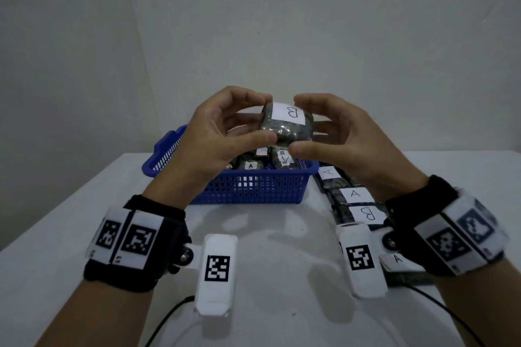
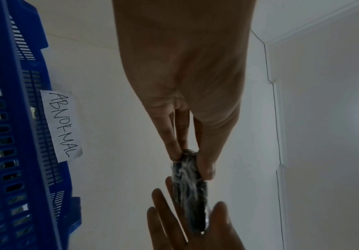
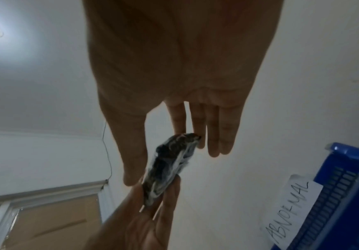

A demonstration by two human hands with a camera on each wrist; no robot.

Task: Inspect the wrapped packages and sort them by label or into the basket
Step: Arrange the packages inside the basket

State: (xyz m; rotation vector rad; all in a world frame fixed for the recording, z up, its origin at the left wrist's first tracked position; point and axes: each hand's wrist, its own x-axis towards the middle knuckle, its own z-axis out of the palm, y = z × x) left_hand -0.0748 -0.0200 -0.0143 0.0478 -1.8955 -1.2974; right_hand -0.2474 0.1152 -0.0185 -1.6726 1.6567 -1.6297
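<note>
From the head view, I hold a wrapped package [image 1: 287,124] up above the blue basket [image 1: 253,186], its white label reading B turned toward me. My left hand [image 1: 222,132] pinches its left end between thumb and curled fingers, and my right hand [image 1: 335,135] closes on its right end the same way. More wrapped packages lie inside the basket, one showing an A label [image 1: 250,165]. To the right of the basket a row of packages [image 1: 349,200] lies on the white surface [image 1: 270,234], labelled A, A, B, and another A nearer my right wrist. From the left wrist view, my left fingers [image 2: 172,140] and thumb clamp the near end of the package [image 2: 190,186], while my right hand's fingers [image 2: 163,211] meet its far end; the basket [image 2: 7,135] carries a paper tag reading ABNORMAL [image 2: 61,125]. From the right wrist view, my right fingers [image 3: 212,132] and thumb touch the package [image 3: 167,167], my left hand [image 3: 148,219] grips it from the other end, and the basket [image 3: 345,194] with its tag [image 3: 292,214] sits at the lower right.
</note>
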